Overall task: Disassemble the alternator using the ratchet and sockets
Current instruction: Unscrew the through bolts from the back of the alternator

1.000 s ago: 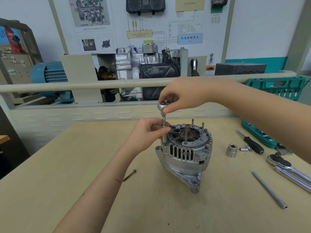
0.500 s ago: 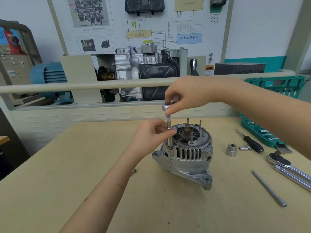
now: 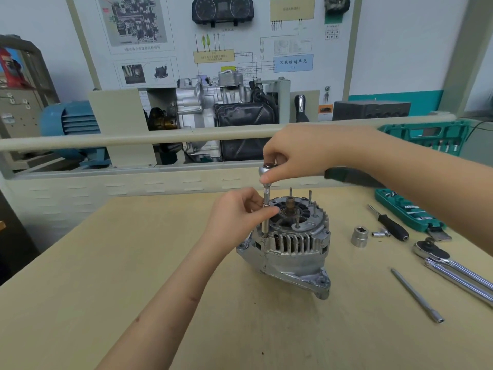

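A silver alternator stands on the wooden table, its black finned end facing up with several studs sticking out. A slim ratchet head with a vertical extension bar stands over a bolt at the alternator's left edge. My right hand grips the ratchet head from above; the dark handle pokes out behind my wrist. My left hand pinches the extension bar midway and rests against the alternator's rim.
To the right lie a loose large socket, small sockets, a black-handled driver, a second chrome ratchet, a long extension bar and an open green socket case. A rail and training equipment stand behind the table.
The alternator has turned on the table, its mounting ear swinging from front toward the right. Both hands and the ratchet with its extension shifted slightly right, staying on the tool.
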Motion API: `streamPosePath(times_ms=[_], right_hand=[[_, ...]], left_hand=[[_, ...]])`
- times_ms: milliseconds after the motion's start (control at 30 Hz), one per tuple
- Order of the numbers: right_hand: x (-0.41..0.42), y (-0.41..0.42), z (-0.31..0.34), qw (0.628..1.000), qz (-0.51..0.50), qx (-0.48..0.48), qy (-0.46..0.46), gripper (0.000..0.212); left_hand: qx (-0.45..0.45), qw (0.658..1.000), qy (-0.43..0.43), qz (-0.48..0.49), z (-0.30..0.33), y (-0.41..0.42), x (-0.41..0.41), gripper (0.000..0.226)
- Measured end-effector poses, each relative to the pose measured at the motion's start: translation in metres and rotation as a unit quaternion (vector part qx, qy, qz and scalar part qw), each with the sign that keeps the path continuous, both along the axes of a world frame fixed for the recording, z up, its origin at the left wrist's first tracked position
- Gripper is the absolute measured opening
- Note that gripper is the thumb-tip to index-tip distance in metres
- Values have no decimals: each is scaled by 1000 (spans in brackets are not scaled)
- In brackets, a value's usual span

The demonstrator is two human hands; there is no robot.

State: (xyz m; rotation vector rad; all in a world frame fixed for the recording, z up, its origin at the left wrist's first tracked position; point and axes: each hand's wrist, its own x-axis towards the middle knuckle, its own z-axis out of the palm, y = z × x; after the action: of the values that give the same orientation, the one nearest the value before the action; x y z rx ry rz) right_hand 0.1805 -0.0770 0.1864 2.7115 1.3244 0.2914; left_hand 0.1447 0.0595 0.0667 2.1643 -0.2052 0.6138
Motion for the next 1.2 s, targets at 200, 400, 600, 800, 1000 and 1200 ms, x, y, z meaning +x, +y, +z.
streamPosePath(times_ms=[200,400,600,800,1000,1200], right_hand=[[0,-6,4,999,31,-5,39,32],[-3,-7,1,999,7,28,43,41],[-4,-4,3,998,37,1,47,30],[-5,-4,1,997,40,29,66,32],[-1,-2,2,999,22,11,46,35],[-3,-9,3,997,47,19,53,34]], left_hand=[[9,995,52,-79,6,5,-2,9],[63,998,-22,6,5,-4,-7,26],[40,998,25,-51,6,-1,-7,11],[27,999,13,-25,3,-2,-6,21],[27,998,18,-49,3,-2,-4,15],[-8,998,28,-64,2,0,-5,10]])
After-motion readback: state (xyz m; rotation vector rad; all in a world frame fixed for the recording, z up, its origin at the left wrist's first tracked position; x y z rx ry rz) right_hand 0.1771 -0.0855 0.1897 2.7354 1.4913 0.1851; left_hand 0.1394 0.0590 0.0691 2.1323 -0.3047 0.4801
